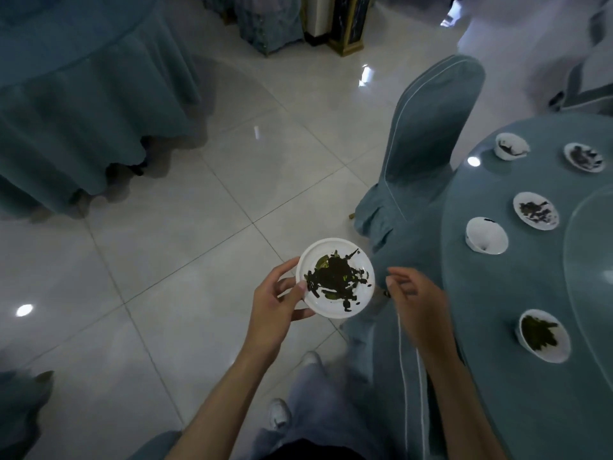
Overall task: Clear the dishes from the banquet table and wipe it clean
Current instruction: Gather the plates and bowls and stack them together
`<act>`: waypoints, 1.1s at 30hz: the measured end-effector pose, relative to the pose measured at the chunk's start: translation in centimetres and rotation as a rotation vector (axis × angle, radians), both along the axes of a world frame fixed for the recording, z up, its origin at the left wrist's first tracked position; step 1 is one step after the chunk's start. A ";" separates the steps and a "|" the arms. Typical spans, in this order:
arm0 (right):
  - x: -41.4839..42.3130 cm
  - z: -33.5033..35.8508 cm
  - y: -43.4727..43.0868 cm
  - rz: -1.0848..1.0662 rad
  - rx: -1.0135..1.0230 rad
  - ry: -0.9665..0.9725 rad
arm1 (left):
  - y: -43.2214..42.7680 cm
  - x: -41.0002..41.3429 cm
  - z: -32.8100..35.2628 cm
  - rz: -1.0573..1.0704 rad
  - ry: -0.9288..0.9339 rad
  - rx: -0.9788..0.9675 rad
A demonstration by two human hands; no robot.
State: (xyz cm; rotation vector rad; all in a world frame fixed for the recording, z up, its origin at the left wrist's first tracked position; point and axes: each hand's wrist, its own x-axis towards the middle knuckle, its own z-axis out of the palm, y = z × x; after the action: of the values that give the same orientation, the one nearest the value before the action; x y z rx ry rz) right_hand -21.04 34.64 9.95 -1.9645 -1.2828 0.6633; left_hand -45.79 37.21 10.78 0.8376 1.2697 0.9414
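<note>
1. Head view: the left hand (278, 303) grasps the round white ceramic plate (335, 282), smeared with dark leafy scraps, by its rim and level over the tiled floor, probably against spills.
2. The right hand (414, 297) is blurred, so its hold is unclear.
3. Soiled small white bowls (535, 210) sit on the teal glass-topped banquet table (497, 287).

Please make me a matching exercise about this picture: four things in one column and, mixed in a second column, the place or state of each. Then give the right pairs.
Things
1. saucer with dark leaves
2. blue-covered chair
3. nearly clean white cup
4. cup with green leaves

Places or states
A. on the table, nearest the person
B. held by the left hand, above the floor
C. stands on the floor beside the table
D. on the table, almost no leaves inside

Pairs: 1-B, 2-C, 3-D, 4-A
</note>
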 end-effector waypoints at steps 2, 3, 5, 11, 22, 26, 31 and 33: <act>2.0 -0.8 1.9 -0.041 -0.059 -0.137 | 2.8 0.8 -0.4 -0.030 -0.009 -0.009; 3.1 -1.5 2.8 -0.053 -0.085 -0.212 | 4.3 1.3 -0.6 -0.043 -0.013 -0.015; 5.1 -2.7 4.6 -0.071 -0.134 -0.314 | 7.5 2.6 -1.1 -0.079 -0.003 -0.022; 8.9 -2.8 8.7 -0.208 -0.198 -0.229 | 16.8 7.6 -0.7 -0.221 0.033 -0.034; 14.0 -1.5 15.3 -0.470 -0.243 -0.225 | 30.0 17.5 0.7 -0.488 0.088 0.035; 15.9 -1.2 18.5 -0.579 -0.247 -0.231 | 35.1 21.3 0.0 -0.578 0.084 0.053; 18.3 -0.9 21.6 -0.712 -0.277 -0.239 | 41.1 25.5 0.3 -0.716 0.054 0.062; 19.4 -1.1 22.4 -0.745 -0.273 -0.240 | 43.0 26.7 0.2 -0.767 0.051 0.065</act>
State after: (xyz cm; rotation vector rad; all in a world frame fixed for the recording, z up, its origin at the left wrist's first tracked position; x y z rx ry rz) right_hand -1.63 57.07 8.84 -2.5769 -0.5020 0.2352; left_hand -19.08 80.25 11.00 1.2777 0.8413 0.3433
